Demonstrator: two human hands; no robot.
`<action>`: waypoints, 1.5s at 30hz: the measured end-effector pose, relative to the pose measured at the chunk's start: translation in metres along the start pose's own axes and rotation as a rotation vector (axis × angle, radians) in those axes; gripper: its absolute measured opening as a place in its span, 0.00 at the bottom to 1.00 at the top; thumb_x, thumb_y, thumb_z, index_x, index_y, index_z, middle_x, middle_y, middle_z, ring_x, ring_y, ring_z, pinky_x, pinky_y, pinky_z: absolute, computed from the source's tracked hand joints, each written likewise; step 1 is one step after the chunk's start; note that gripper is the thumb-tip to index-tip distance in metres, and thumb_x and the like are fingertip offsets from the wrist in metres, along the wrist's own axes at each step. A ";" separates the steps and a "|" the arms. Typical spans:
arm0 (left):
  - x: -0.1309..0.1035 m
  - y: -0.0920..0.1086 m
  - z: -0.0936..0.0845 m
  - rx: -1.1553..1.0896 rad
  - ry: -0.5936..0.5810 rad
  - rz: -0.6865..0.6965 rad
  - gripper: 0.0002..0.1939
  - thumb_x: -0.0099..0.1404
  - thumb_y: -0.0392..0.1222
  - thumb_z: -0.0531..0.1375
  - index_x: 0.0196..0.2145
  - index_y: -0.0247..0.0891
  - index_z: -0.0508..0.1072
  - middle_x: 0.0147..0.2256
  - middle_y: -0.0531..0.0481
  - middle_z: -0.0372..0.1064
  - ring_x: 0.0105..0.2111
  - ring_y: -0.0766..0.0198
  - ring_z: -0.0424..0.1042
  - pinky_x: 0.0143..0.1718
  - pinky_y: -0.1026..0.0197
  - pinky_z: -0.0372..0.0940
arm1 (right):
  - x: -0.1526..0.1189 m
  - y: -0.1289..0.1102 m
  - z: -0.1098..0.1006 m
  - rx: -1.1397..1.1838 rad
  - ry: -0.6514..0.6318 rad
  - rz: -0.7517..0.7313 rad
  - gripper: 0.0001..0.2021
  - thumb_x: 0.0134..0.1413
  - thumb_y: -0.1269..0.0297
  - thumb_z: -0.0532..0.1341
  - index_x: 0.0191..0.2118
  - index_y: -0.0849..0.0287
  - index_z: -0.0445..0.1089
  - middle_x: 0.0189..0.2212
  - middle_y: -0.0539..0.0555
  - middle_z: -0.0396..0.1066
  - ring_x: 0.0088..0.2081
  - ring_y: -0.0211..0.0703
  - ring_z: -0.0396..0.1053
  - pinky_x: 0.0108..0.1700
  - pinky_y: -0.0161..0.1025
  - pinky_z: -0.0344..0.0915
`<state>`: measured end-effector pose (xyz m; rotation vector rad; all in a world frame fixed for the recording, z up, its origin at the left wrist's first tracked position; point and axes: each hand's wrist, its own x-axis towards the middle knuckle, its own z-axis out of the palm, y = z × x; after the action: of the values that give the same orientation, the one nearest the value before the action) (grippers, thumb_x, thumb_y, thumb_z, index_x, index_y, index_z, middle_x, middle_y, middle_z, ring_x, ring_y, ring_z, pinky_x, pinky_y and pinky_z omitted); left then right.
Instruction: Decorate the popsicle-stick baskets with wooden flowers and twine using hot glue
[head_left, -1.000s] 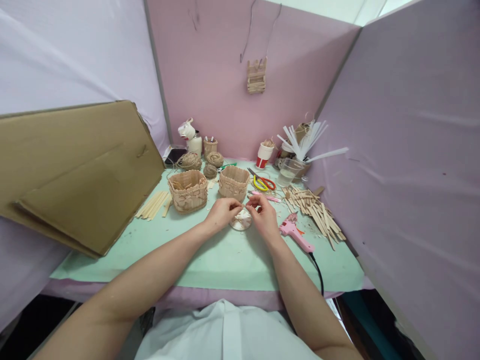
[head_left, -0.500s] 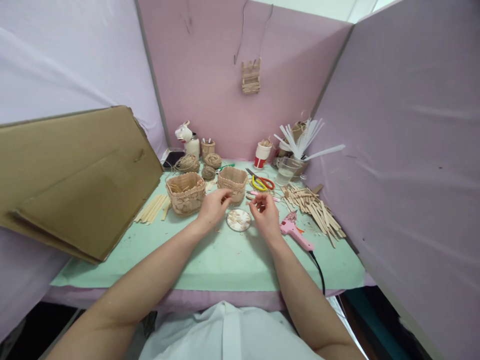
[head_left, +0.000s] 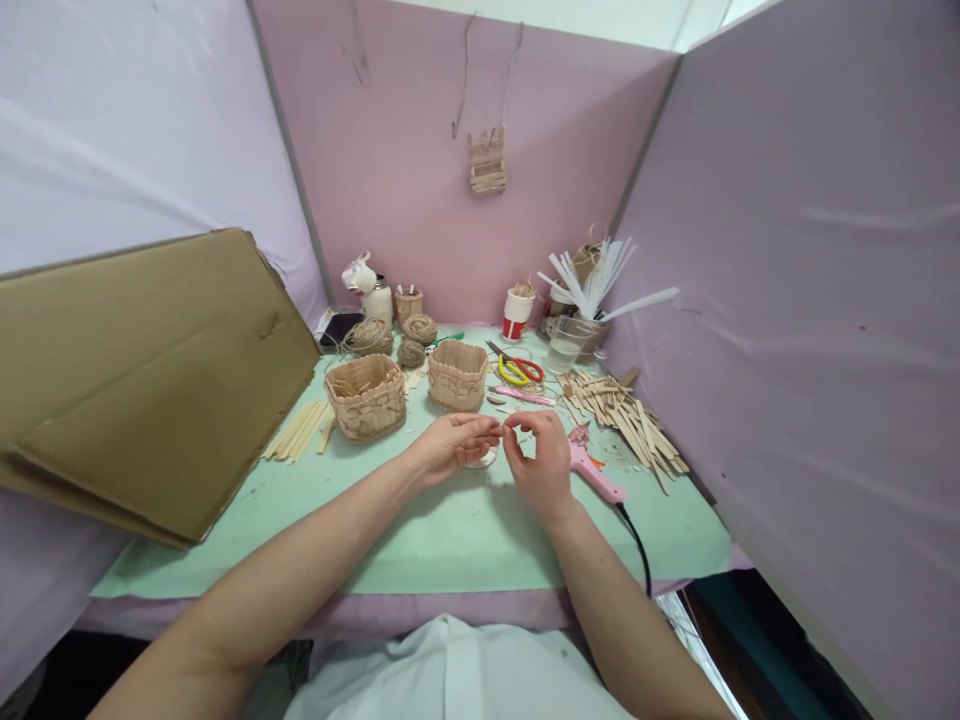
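My left hand [head_left: 456,446] and my right hand [head_left: 543,462] meet at the fingertips above a small round white dish [head_left: 489,459], which they mostly hide. Both are closed in a pinch, thumb against fingers. Whatever lies between the fingertips is too small to make out. Just beyond them stands a woven-looking wooden basket [head_left: 457,378]. A second such basket [head_left: 367,405], holding thin strips, is to its left. Beside my right hand a pink glue gun [head_left: 598,474] lies on the green cloth [head_left: 442,550].
Loose wooden sticks [head_left: 626,420] are heaped on the right; flat strips [head_left: 296,432] lie at left. Scissors [head_left: 517,368] and a pink-handled tool [head_left: 523,396] lie behind my hands. Twine balls [head_left: 371,337] sit farther back. A large cardboard sheet [head_left: 165,380] leans at left.
My hands have come together over the dish, now mostly covered; before, they were apart on either side of it. My left hand moved right and nearer, away from the basket. The view shifted slightly.
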<state>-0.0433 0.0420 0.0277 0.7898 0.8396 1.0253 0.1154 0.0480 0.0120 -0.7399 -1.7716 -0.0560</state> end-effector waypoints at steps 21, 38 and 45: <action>-0.004 -0.005 -0.006 -0.271 -0.166 -0.112 0.06 0.56 0.37 0.65 0.33 0.33 0.74 0.31 0.49 0.73 0.33 0.68 0.72 0.37 0.65 0.65 | -0.002 -0.008 0.003 0.040 -0.007 -0.147 0.16 0.52 0.78 0.57 0.45 0.54 0.61 0.33 0.52 0.71 0.37 0.42 0.65 0.38 0.42 0.68; -0.002 0.007 -0.006 -0.263 0.013 -0.051 0.07 0.57 0.29 0.62 0.35 0.32 0.72 0.31 0.46 0.75 0.30 0.67 0.75 0.31 0.68 0.70 | -0.001 0.053 -0.113 -0.495 -0.646 0.452 0.15 0.50 0.52 0.60 0.36 0.59 0.68 0.37 0.59 0.70 0.42 0.52 0.65 0.42 0.42 0.59; 0.000 0.005 -0.010 -0.216 0.009 -0.021 0.08 0.54 0.31 0.65 0.33 0.33 0.70 0.31 0.47 0.74 0.29 0.67 0.75 0.31 0.67 0.71 | -0.019 0.072 -0.095 -0.525 -0.834 0.610 0.13 0.43 0.54 0.63 0.29 0.58 0.65 0.30 0.55 0.67 0.33 0.45 0.65 0.32 0.36 0.54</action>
<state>-0.0541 0.0454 0.0268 0.5919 0.7287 1.0808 0.2351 0.0591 0.0041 -1.8617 -2.2371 0.2422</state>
